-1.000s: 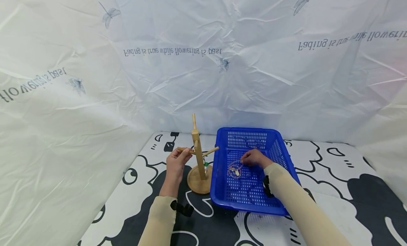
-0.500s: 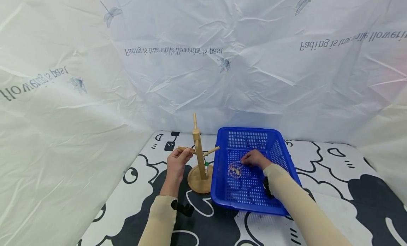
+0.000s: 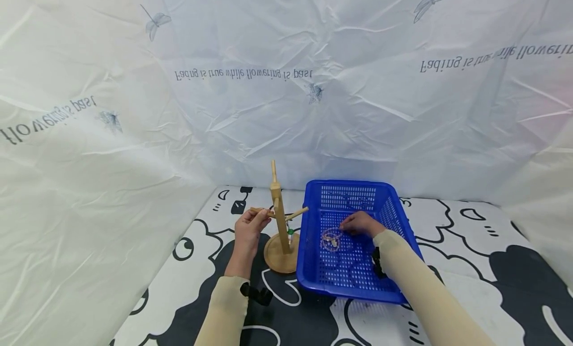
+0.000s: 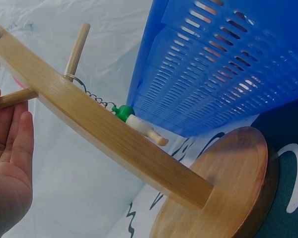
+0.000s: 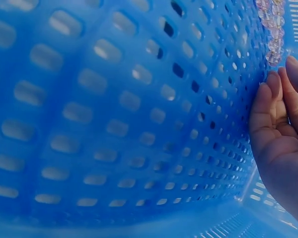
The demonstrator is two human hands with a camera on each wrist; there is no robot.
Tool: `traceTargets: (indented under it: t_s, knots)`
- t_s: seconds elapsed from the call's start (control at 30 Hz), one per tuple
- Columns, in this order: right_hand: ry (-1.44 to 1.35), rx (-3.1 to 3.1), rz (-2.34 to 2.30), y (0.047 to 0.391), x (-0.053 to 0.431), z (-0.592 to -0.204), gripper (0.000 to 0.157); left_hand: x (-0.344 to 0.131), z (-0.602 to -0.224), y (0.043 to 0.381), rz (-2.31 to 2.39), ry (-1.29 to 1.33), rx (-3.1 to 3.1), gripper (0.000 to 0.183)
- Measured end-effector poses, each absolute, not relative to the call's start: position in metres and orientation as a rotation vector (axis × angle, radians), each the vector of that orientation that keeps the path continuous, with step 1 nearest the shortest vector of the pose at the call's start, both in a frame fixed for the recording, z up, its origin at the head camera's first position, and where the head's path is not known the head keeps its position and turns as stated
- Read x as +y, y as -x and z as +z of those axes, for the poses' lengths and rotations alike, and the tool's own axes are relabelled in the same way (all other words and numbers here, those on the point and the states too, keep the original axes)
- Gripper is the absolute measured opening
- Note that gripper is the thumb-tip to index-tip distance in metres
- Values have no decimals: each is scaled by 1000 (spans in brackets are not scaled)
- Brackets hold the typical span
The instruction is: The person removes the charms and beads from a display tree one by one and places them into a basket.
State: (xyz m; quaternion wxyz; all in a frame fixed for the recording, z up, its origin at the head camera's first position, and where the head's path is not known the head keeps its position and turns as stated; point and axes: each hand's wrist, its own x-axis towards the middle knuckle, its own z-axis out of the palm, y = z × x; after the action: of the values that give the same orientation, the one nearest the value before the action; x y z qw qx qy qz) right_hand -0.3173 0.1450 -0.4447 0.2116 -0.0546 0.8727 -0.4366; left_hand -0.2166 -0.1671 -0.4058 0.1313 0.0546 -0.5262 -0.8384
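Observation:
My left hand point(image 3: 248, 230) pinches a side peg point(image 4: 12, 99) of a wooden peg stand point(image 3: 280, 221) between thumb and fingers. On another of its pegs hangs a keychain point(image 4: 129, 116) with a metal ring, a short chain and a green-and-white charm. The stand is upright on a round base point(image 4: 233, 183). My right hand point(image 3: 361, 223) is down inside a blue plastic basket point(image 3: 358, 291), its thumb and fingertips pinched at the edge of a coiled pinkish clear-beaded bracelet point(image 3: 330, 239). Part of the beads point(image 5: 273, 29) shows just past those fingertips in the right wrist view.
The basket, with slotted walls, stands close to the right of the stand's base. A black-and-white cartoon-print cloth point(image 3: 461, 236) covers the table. Behind and to the sides hang white printed plastic sheets point(image 3: 277, 117).
Both hands stay almost where they were, the left at the peg and the right at the bracelet. The head view shifts only very slightly.

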Motion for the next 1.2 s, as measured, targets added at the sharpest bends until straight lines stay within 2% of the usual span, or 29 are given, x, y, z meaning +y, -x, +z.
traceTargets:
  t_s: [0.67, 0.93, 1.2]
  knots:
    - [201, 2349, -1395, 320, 160, -403, 43, -166, -406, 217, -2426, -126, -1537, 18]
    - [282, 2262, -1529, 319, 158, -383, 24, -166, -407, 216, -2419, -134, -1548, 18]
    - [324, 2259, -1527, 310, 150, -365, 52, -167, -408, 216, -2412, -129, -1554, 14]
